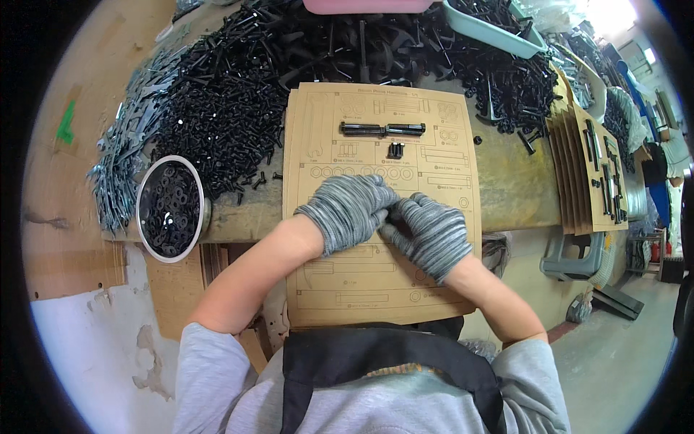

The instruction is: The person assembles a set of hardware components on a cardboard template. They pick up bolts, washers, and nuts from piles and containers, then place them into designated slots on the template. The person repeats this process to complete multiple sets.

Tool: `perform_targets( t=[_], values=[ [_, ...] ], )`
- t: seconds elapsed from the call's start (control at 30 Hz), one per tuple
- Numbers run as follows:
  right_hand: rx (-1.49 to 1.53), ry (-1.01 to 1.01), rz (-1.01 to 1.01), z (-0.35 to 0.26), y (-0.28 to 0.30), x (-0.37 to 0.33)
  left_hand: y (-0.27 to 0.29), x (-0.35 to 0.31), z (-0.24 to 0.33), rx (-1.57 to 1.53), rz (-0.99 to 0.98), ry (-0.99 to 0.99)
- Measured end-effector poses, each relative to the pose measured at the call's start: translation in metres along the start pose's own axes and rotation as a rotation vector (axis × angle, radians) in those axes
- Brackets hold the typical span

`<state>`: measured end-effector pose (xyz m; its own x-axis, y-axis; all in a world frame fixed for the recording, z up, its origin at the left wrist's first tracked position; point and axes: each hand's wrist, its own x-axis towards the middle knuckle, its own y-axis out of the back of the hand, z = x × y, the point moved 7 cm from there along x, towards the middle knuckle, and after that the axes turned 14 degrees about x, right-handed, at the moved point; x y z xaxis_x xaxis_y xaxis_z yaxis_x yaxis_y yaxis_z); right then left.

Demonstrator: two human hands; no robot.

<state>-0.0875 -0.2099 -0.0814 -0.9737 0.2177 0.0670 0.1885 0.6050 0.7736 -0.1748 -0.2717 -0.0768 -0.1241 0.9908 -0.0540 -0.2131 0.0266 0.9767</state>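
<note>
My left hand (345, 211) and my right hand (432, 233), both in grey striped knit gloves, meet over the middle of a brown printed cardboard sheet (383, 312). Their fingers are bent and pinched together, thumbs inward. Whatever lies between the fingertips is hidden by the gloves. Beyond the hands, long black bolts (361, 130) lie in a row across the sheet's upper part. Just below them sits a small group of short black bolts (395, 150). Outlines of nuts, bolts and a wrench are printed on the sheet.
Heaps of small black bolts (224, 123) and silvery flat parts (137, 141) cover the bench's left and back. A white-rimmed bowl (205, 217) of black washers (173, 210) stands at the front left edge. At right, more cardboard sheets (575, 170) stand stacked; a teal tray (499, 36) lies behind.
</note>
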Motion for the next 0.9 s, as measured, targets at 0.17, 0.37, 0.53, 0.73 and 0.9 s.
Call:
perform_targets(
  t=[0.17,0.37,0.53,0.73,0.9],
  values=[
    [0.032,0.025,0.029,0.003,0.006,0.004,0.002,-0.005,-0.007,0.123,0.048,0.043],
    [0.122,0.123,0.195,0.009,0.036,0.061,0.018,-0.003,-0.059,0.317,0.174,0.097],
    [0.007,0.076,0.069,-0.003,0.022,0.103,0.032,-0.023,-0.060,0.238,0.502,0.155],
    [-0.042,0.007,-0.060,-0.011,0.004,0.122,0.019,-0.032,-0.075,0.084,0.288,0.558],
    [-0.140,0.005,-0.059,-0.017,-0.004,0.124,0.019,-0.034,-0.067,0.121,0.386,0.475]
  ],
)
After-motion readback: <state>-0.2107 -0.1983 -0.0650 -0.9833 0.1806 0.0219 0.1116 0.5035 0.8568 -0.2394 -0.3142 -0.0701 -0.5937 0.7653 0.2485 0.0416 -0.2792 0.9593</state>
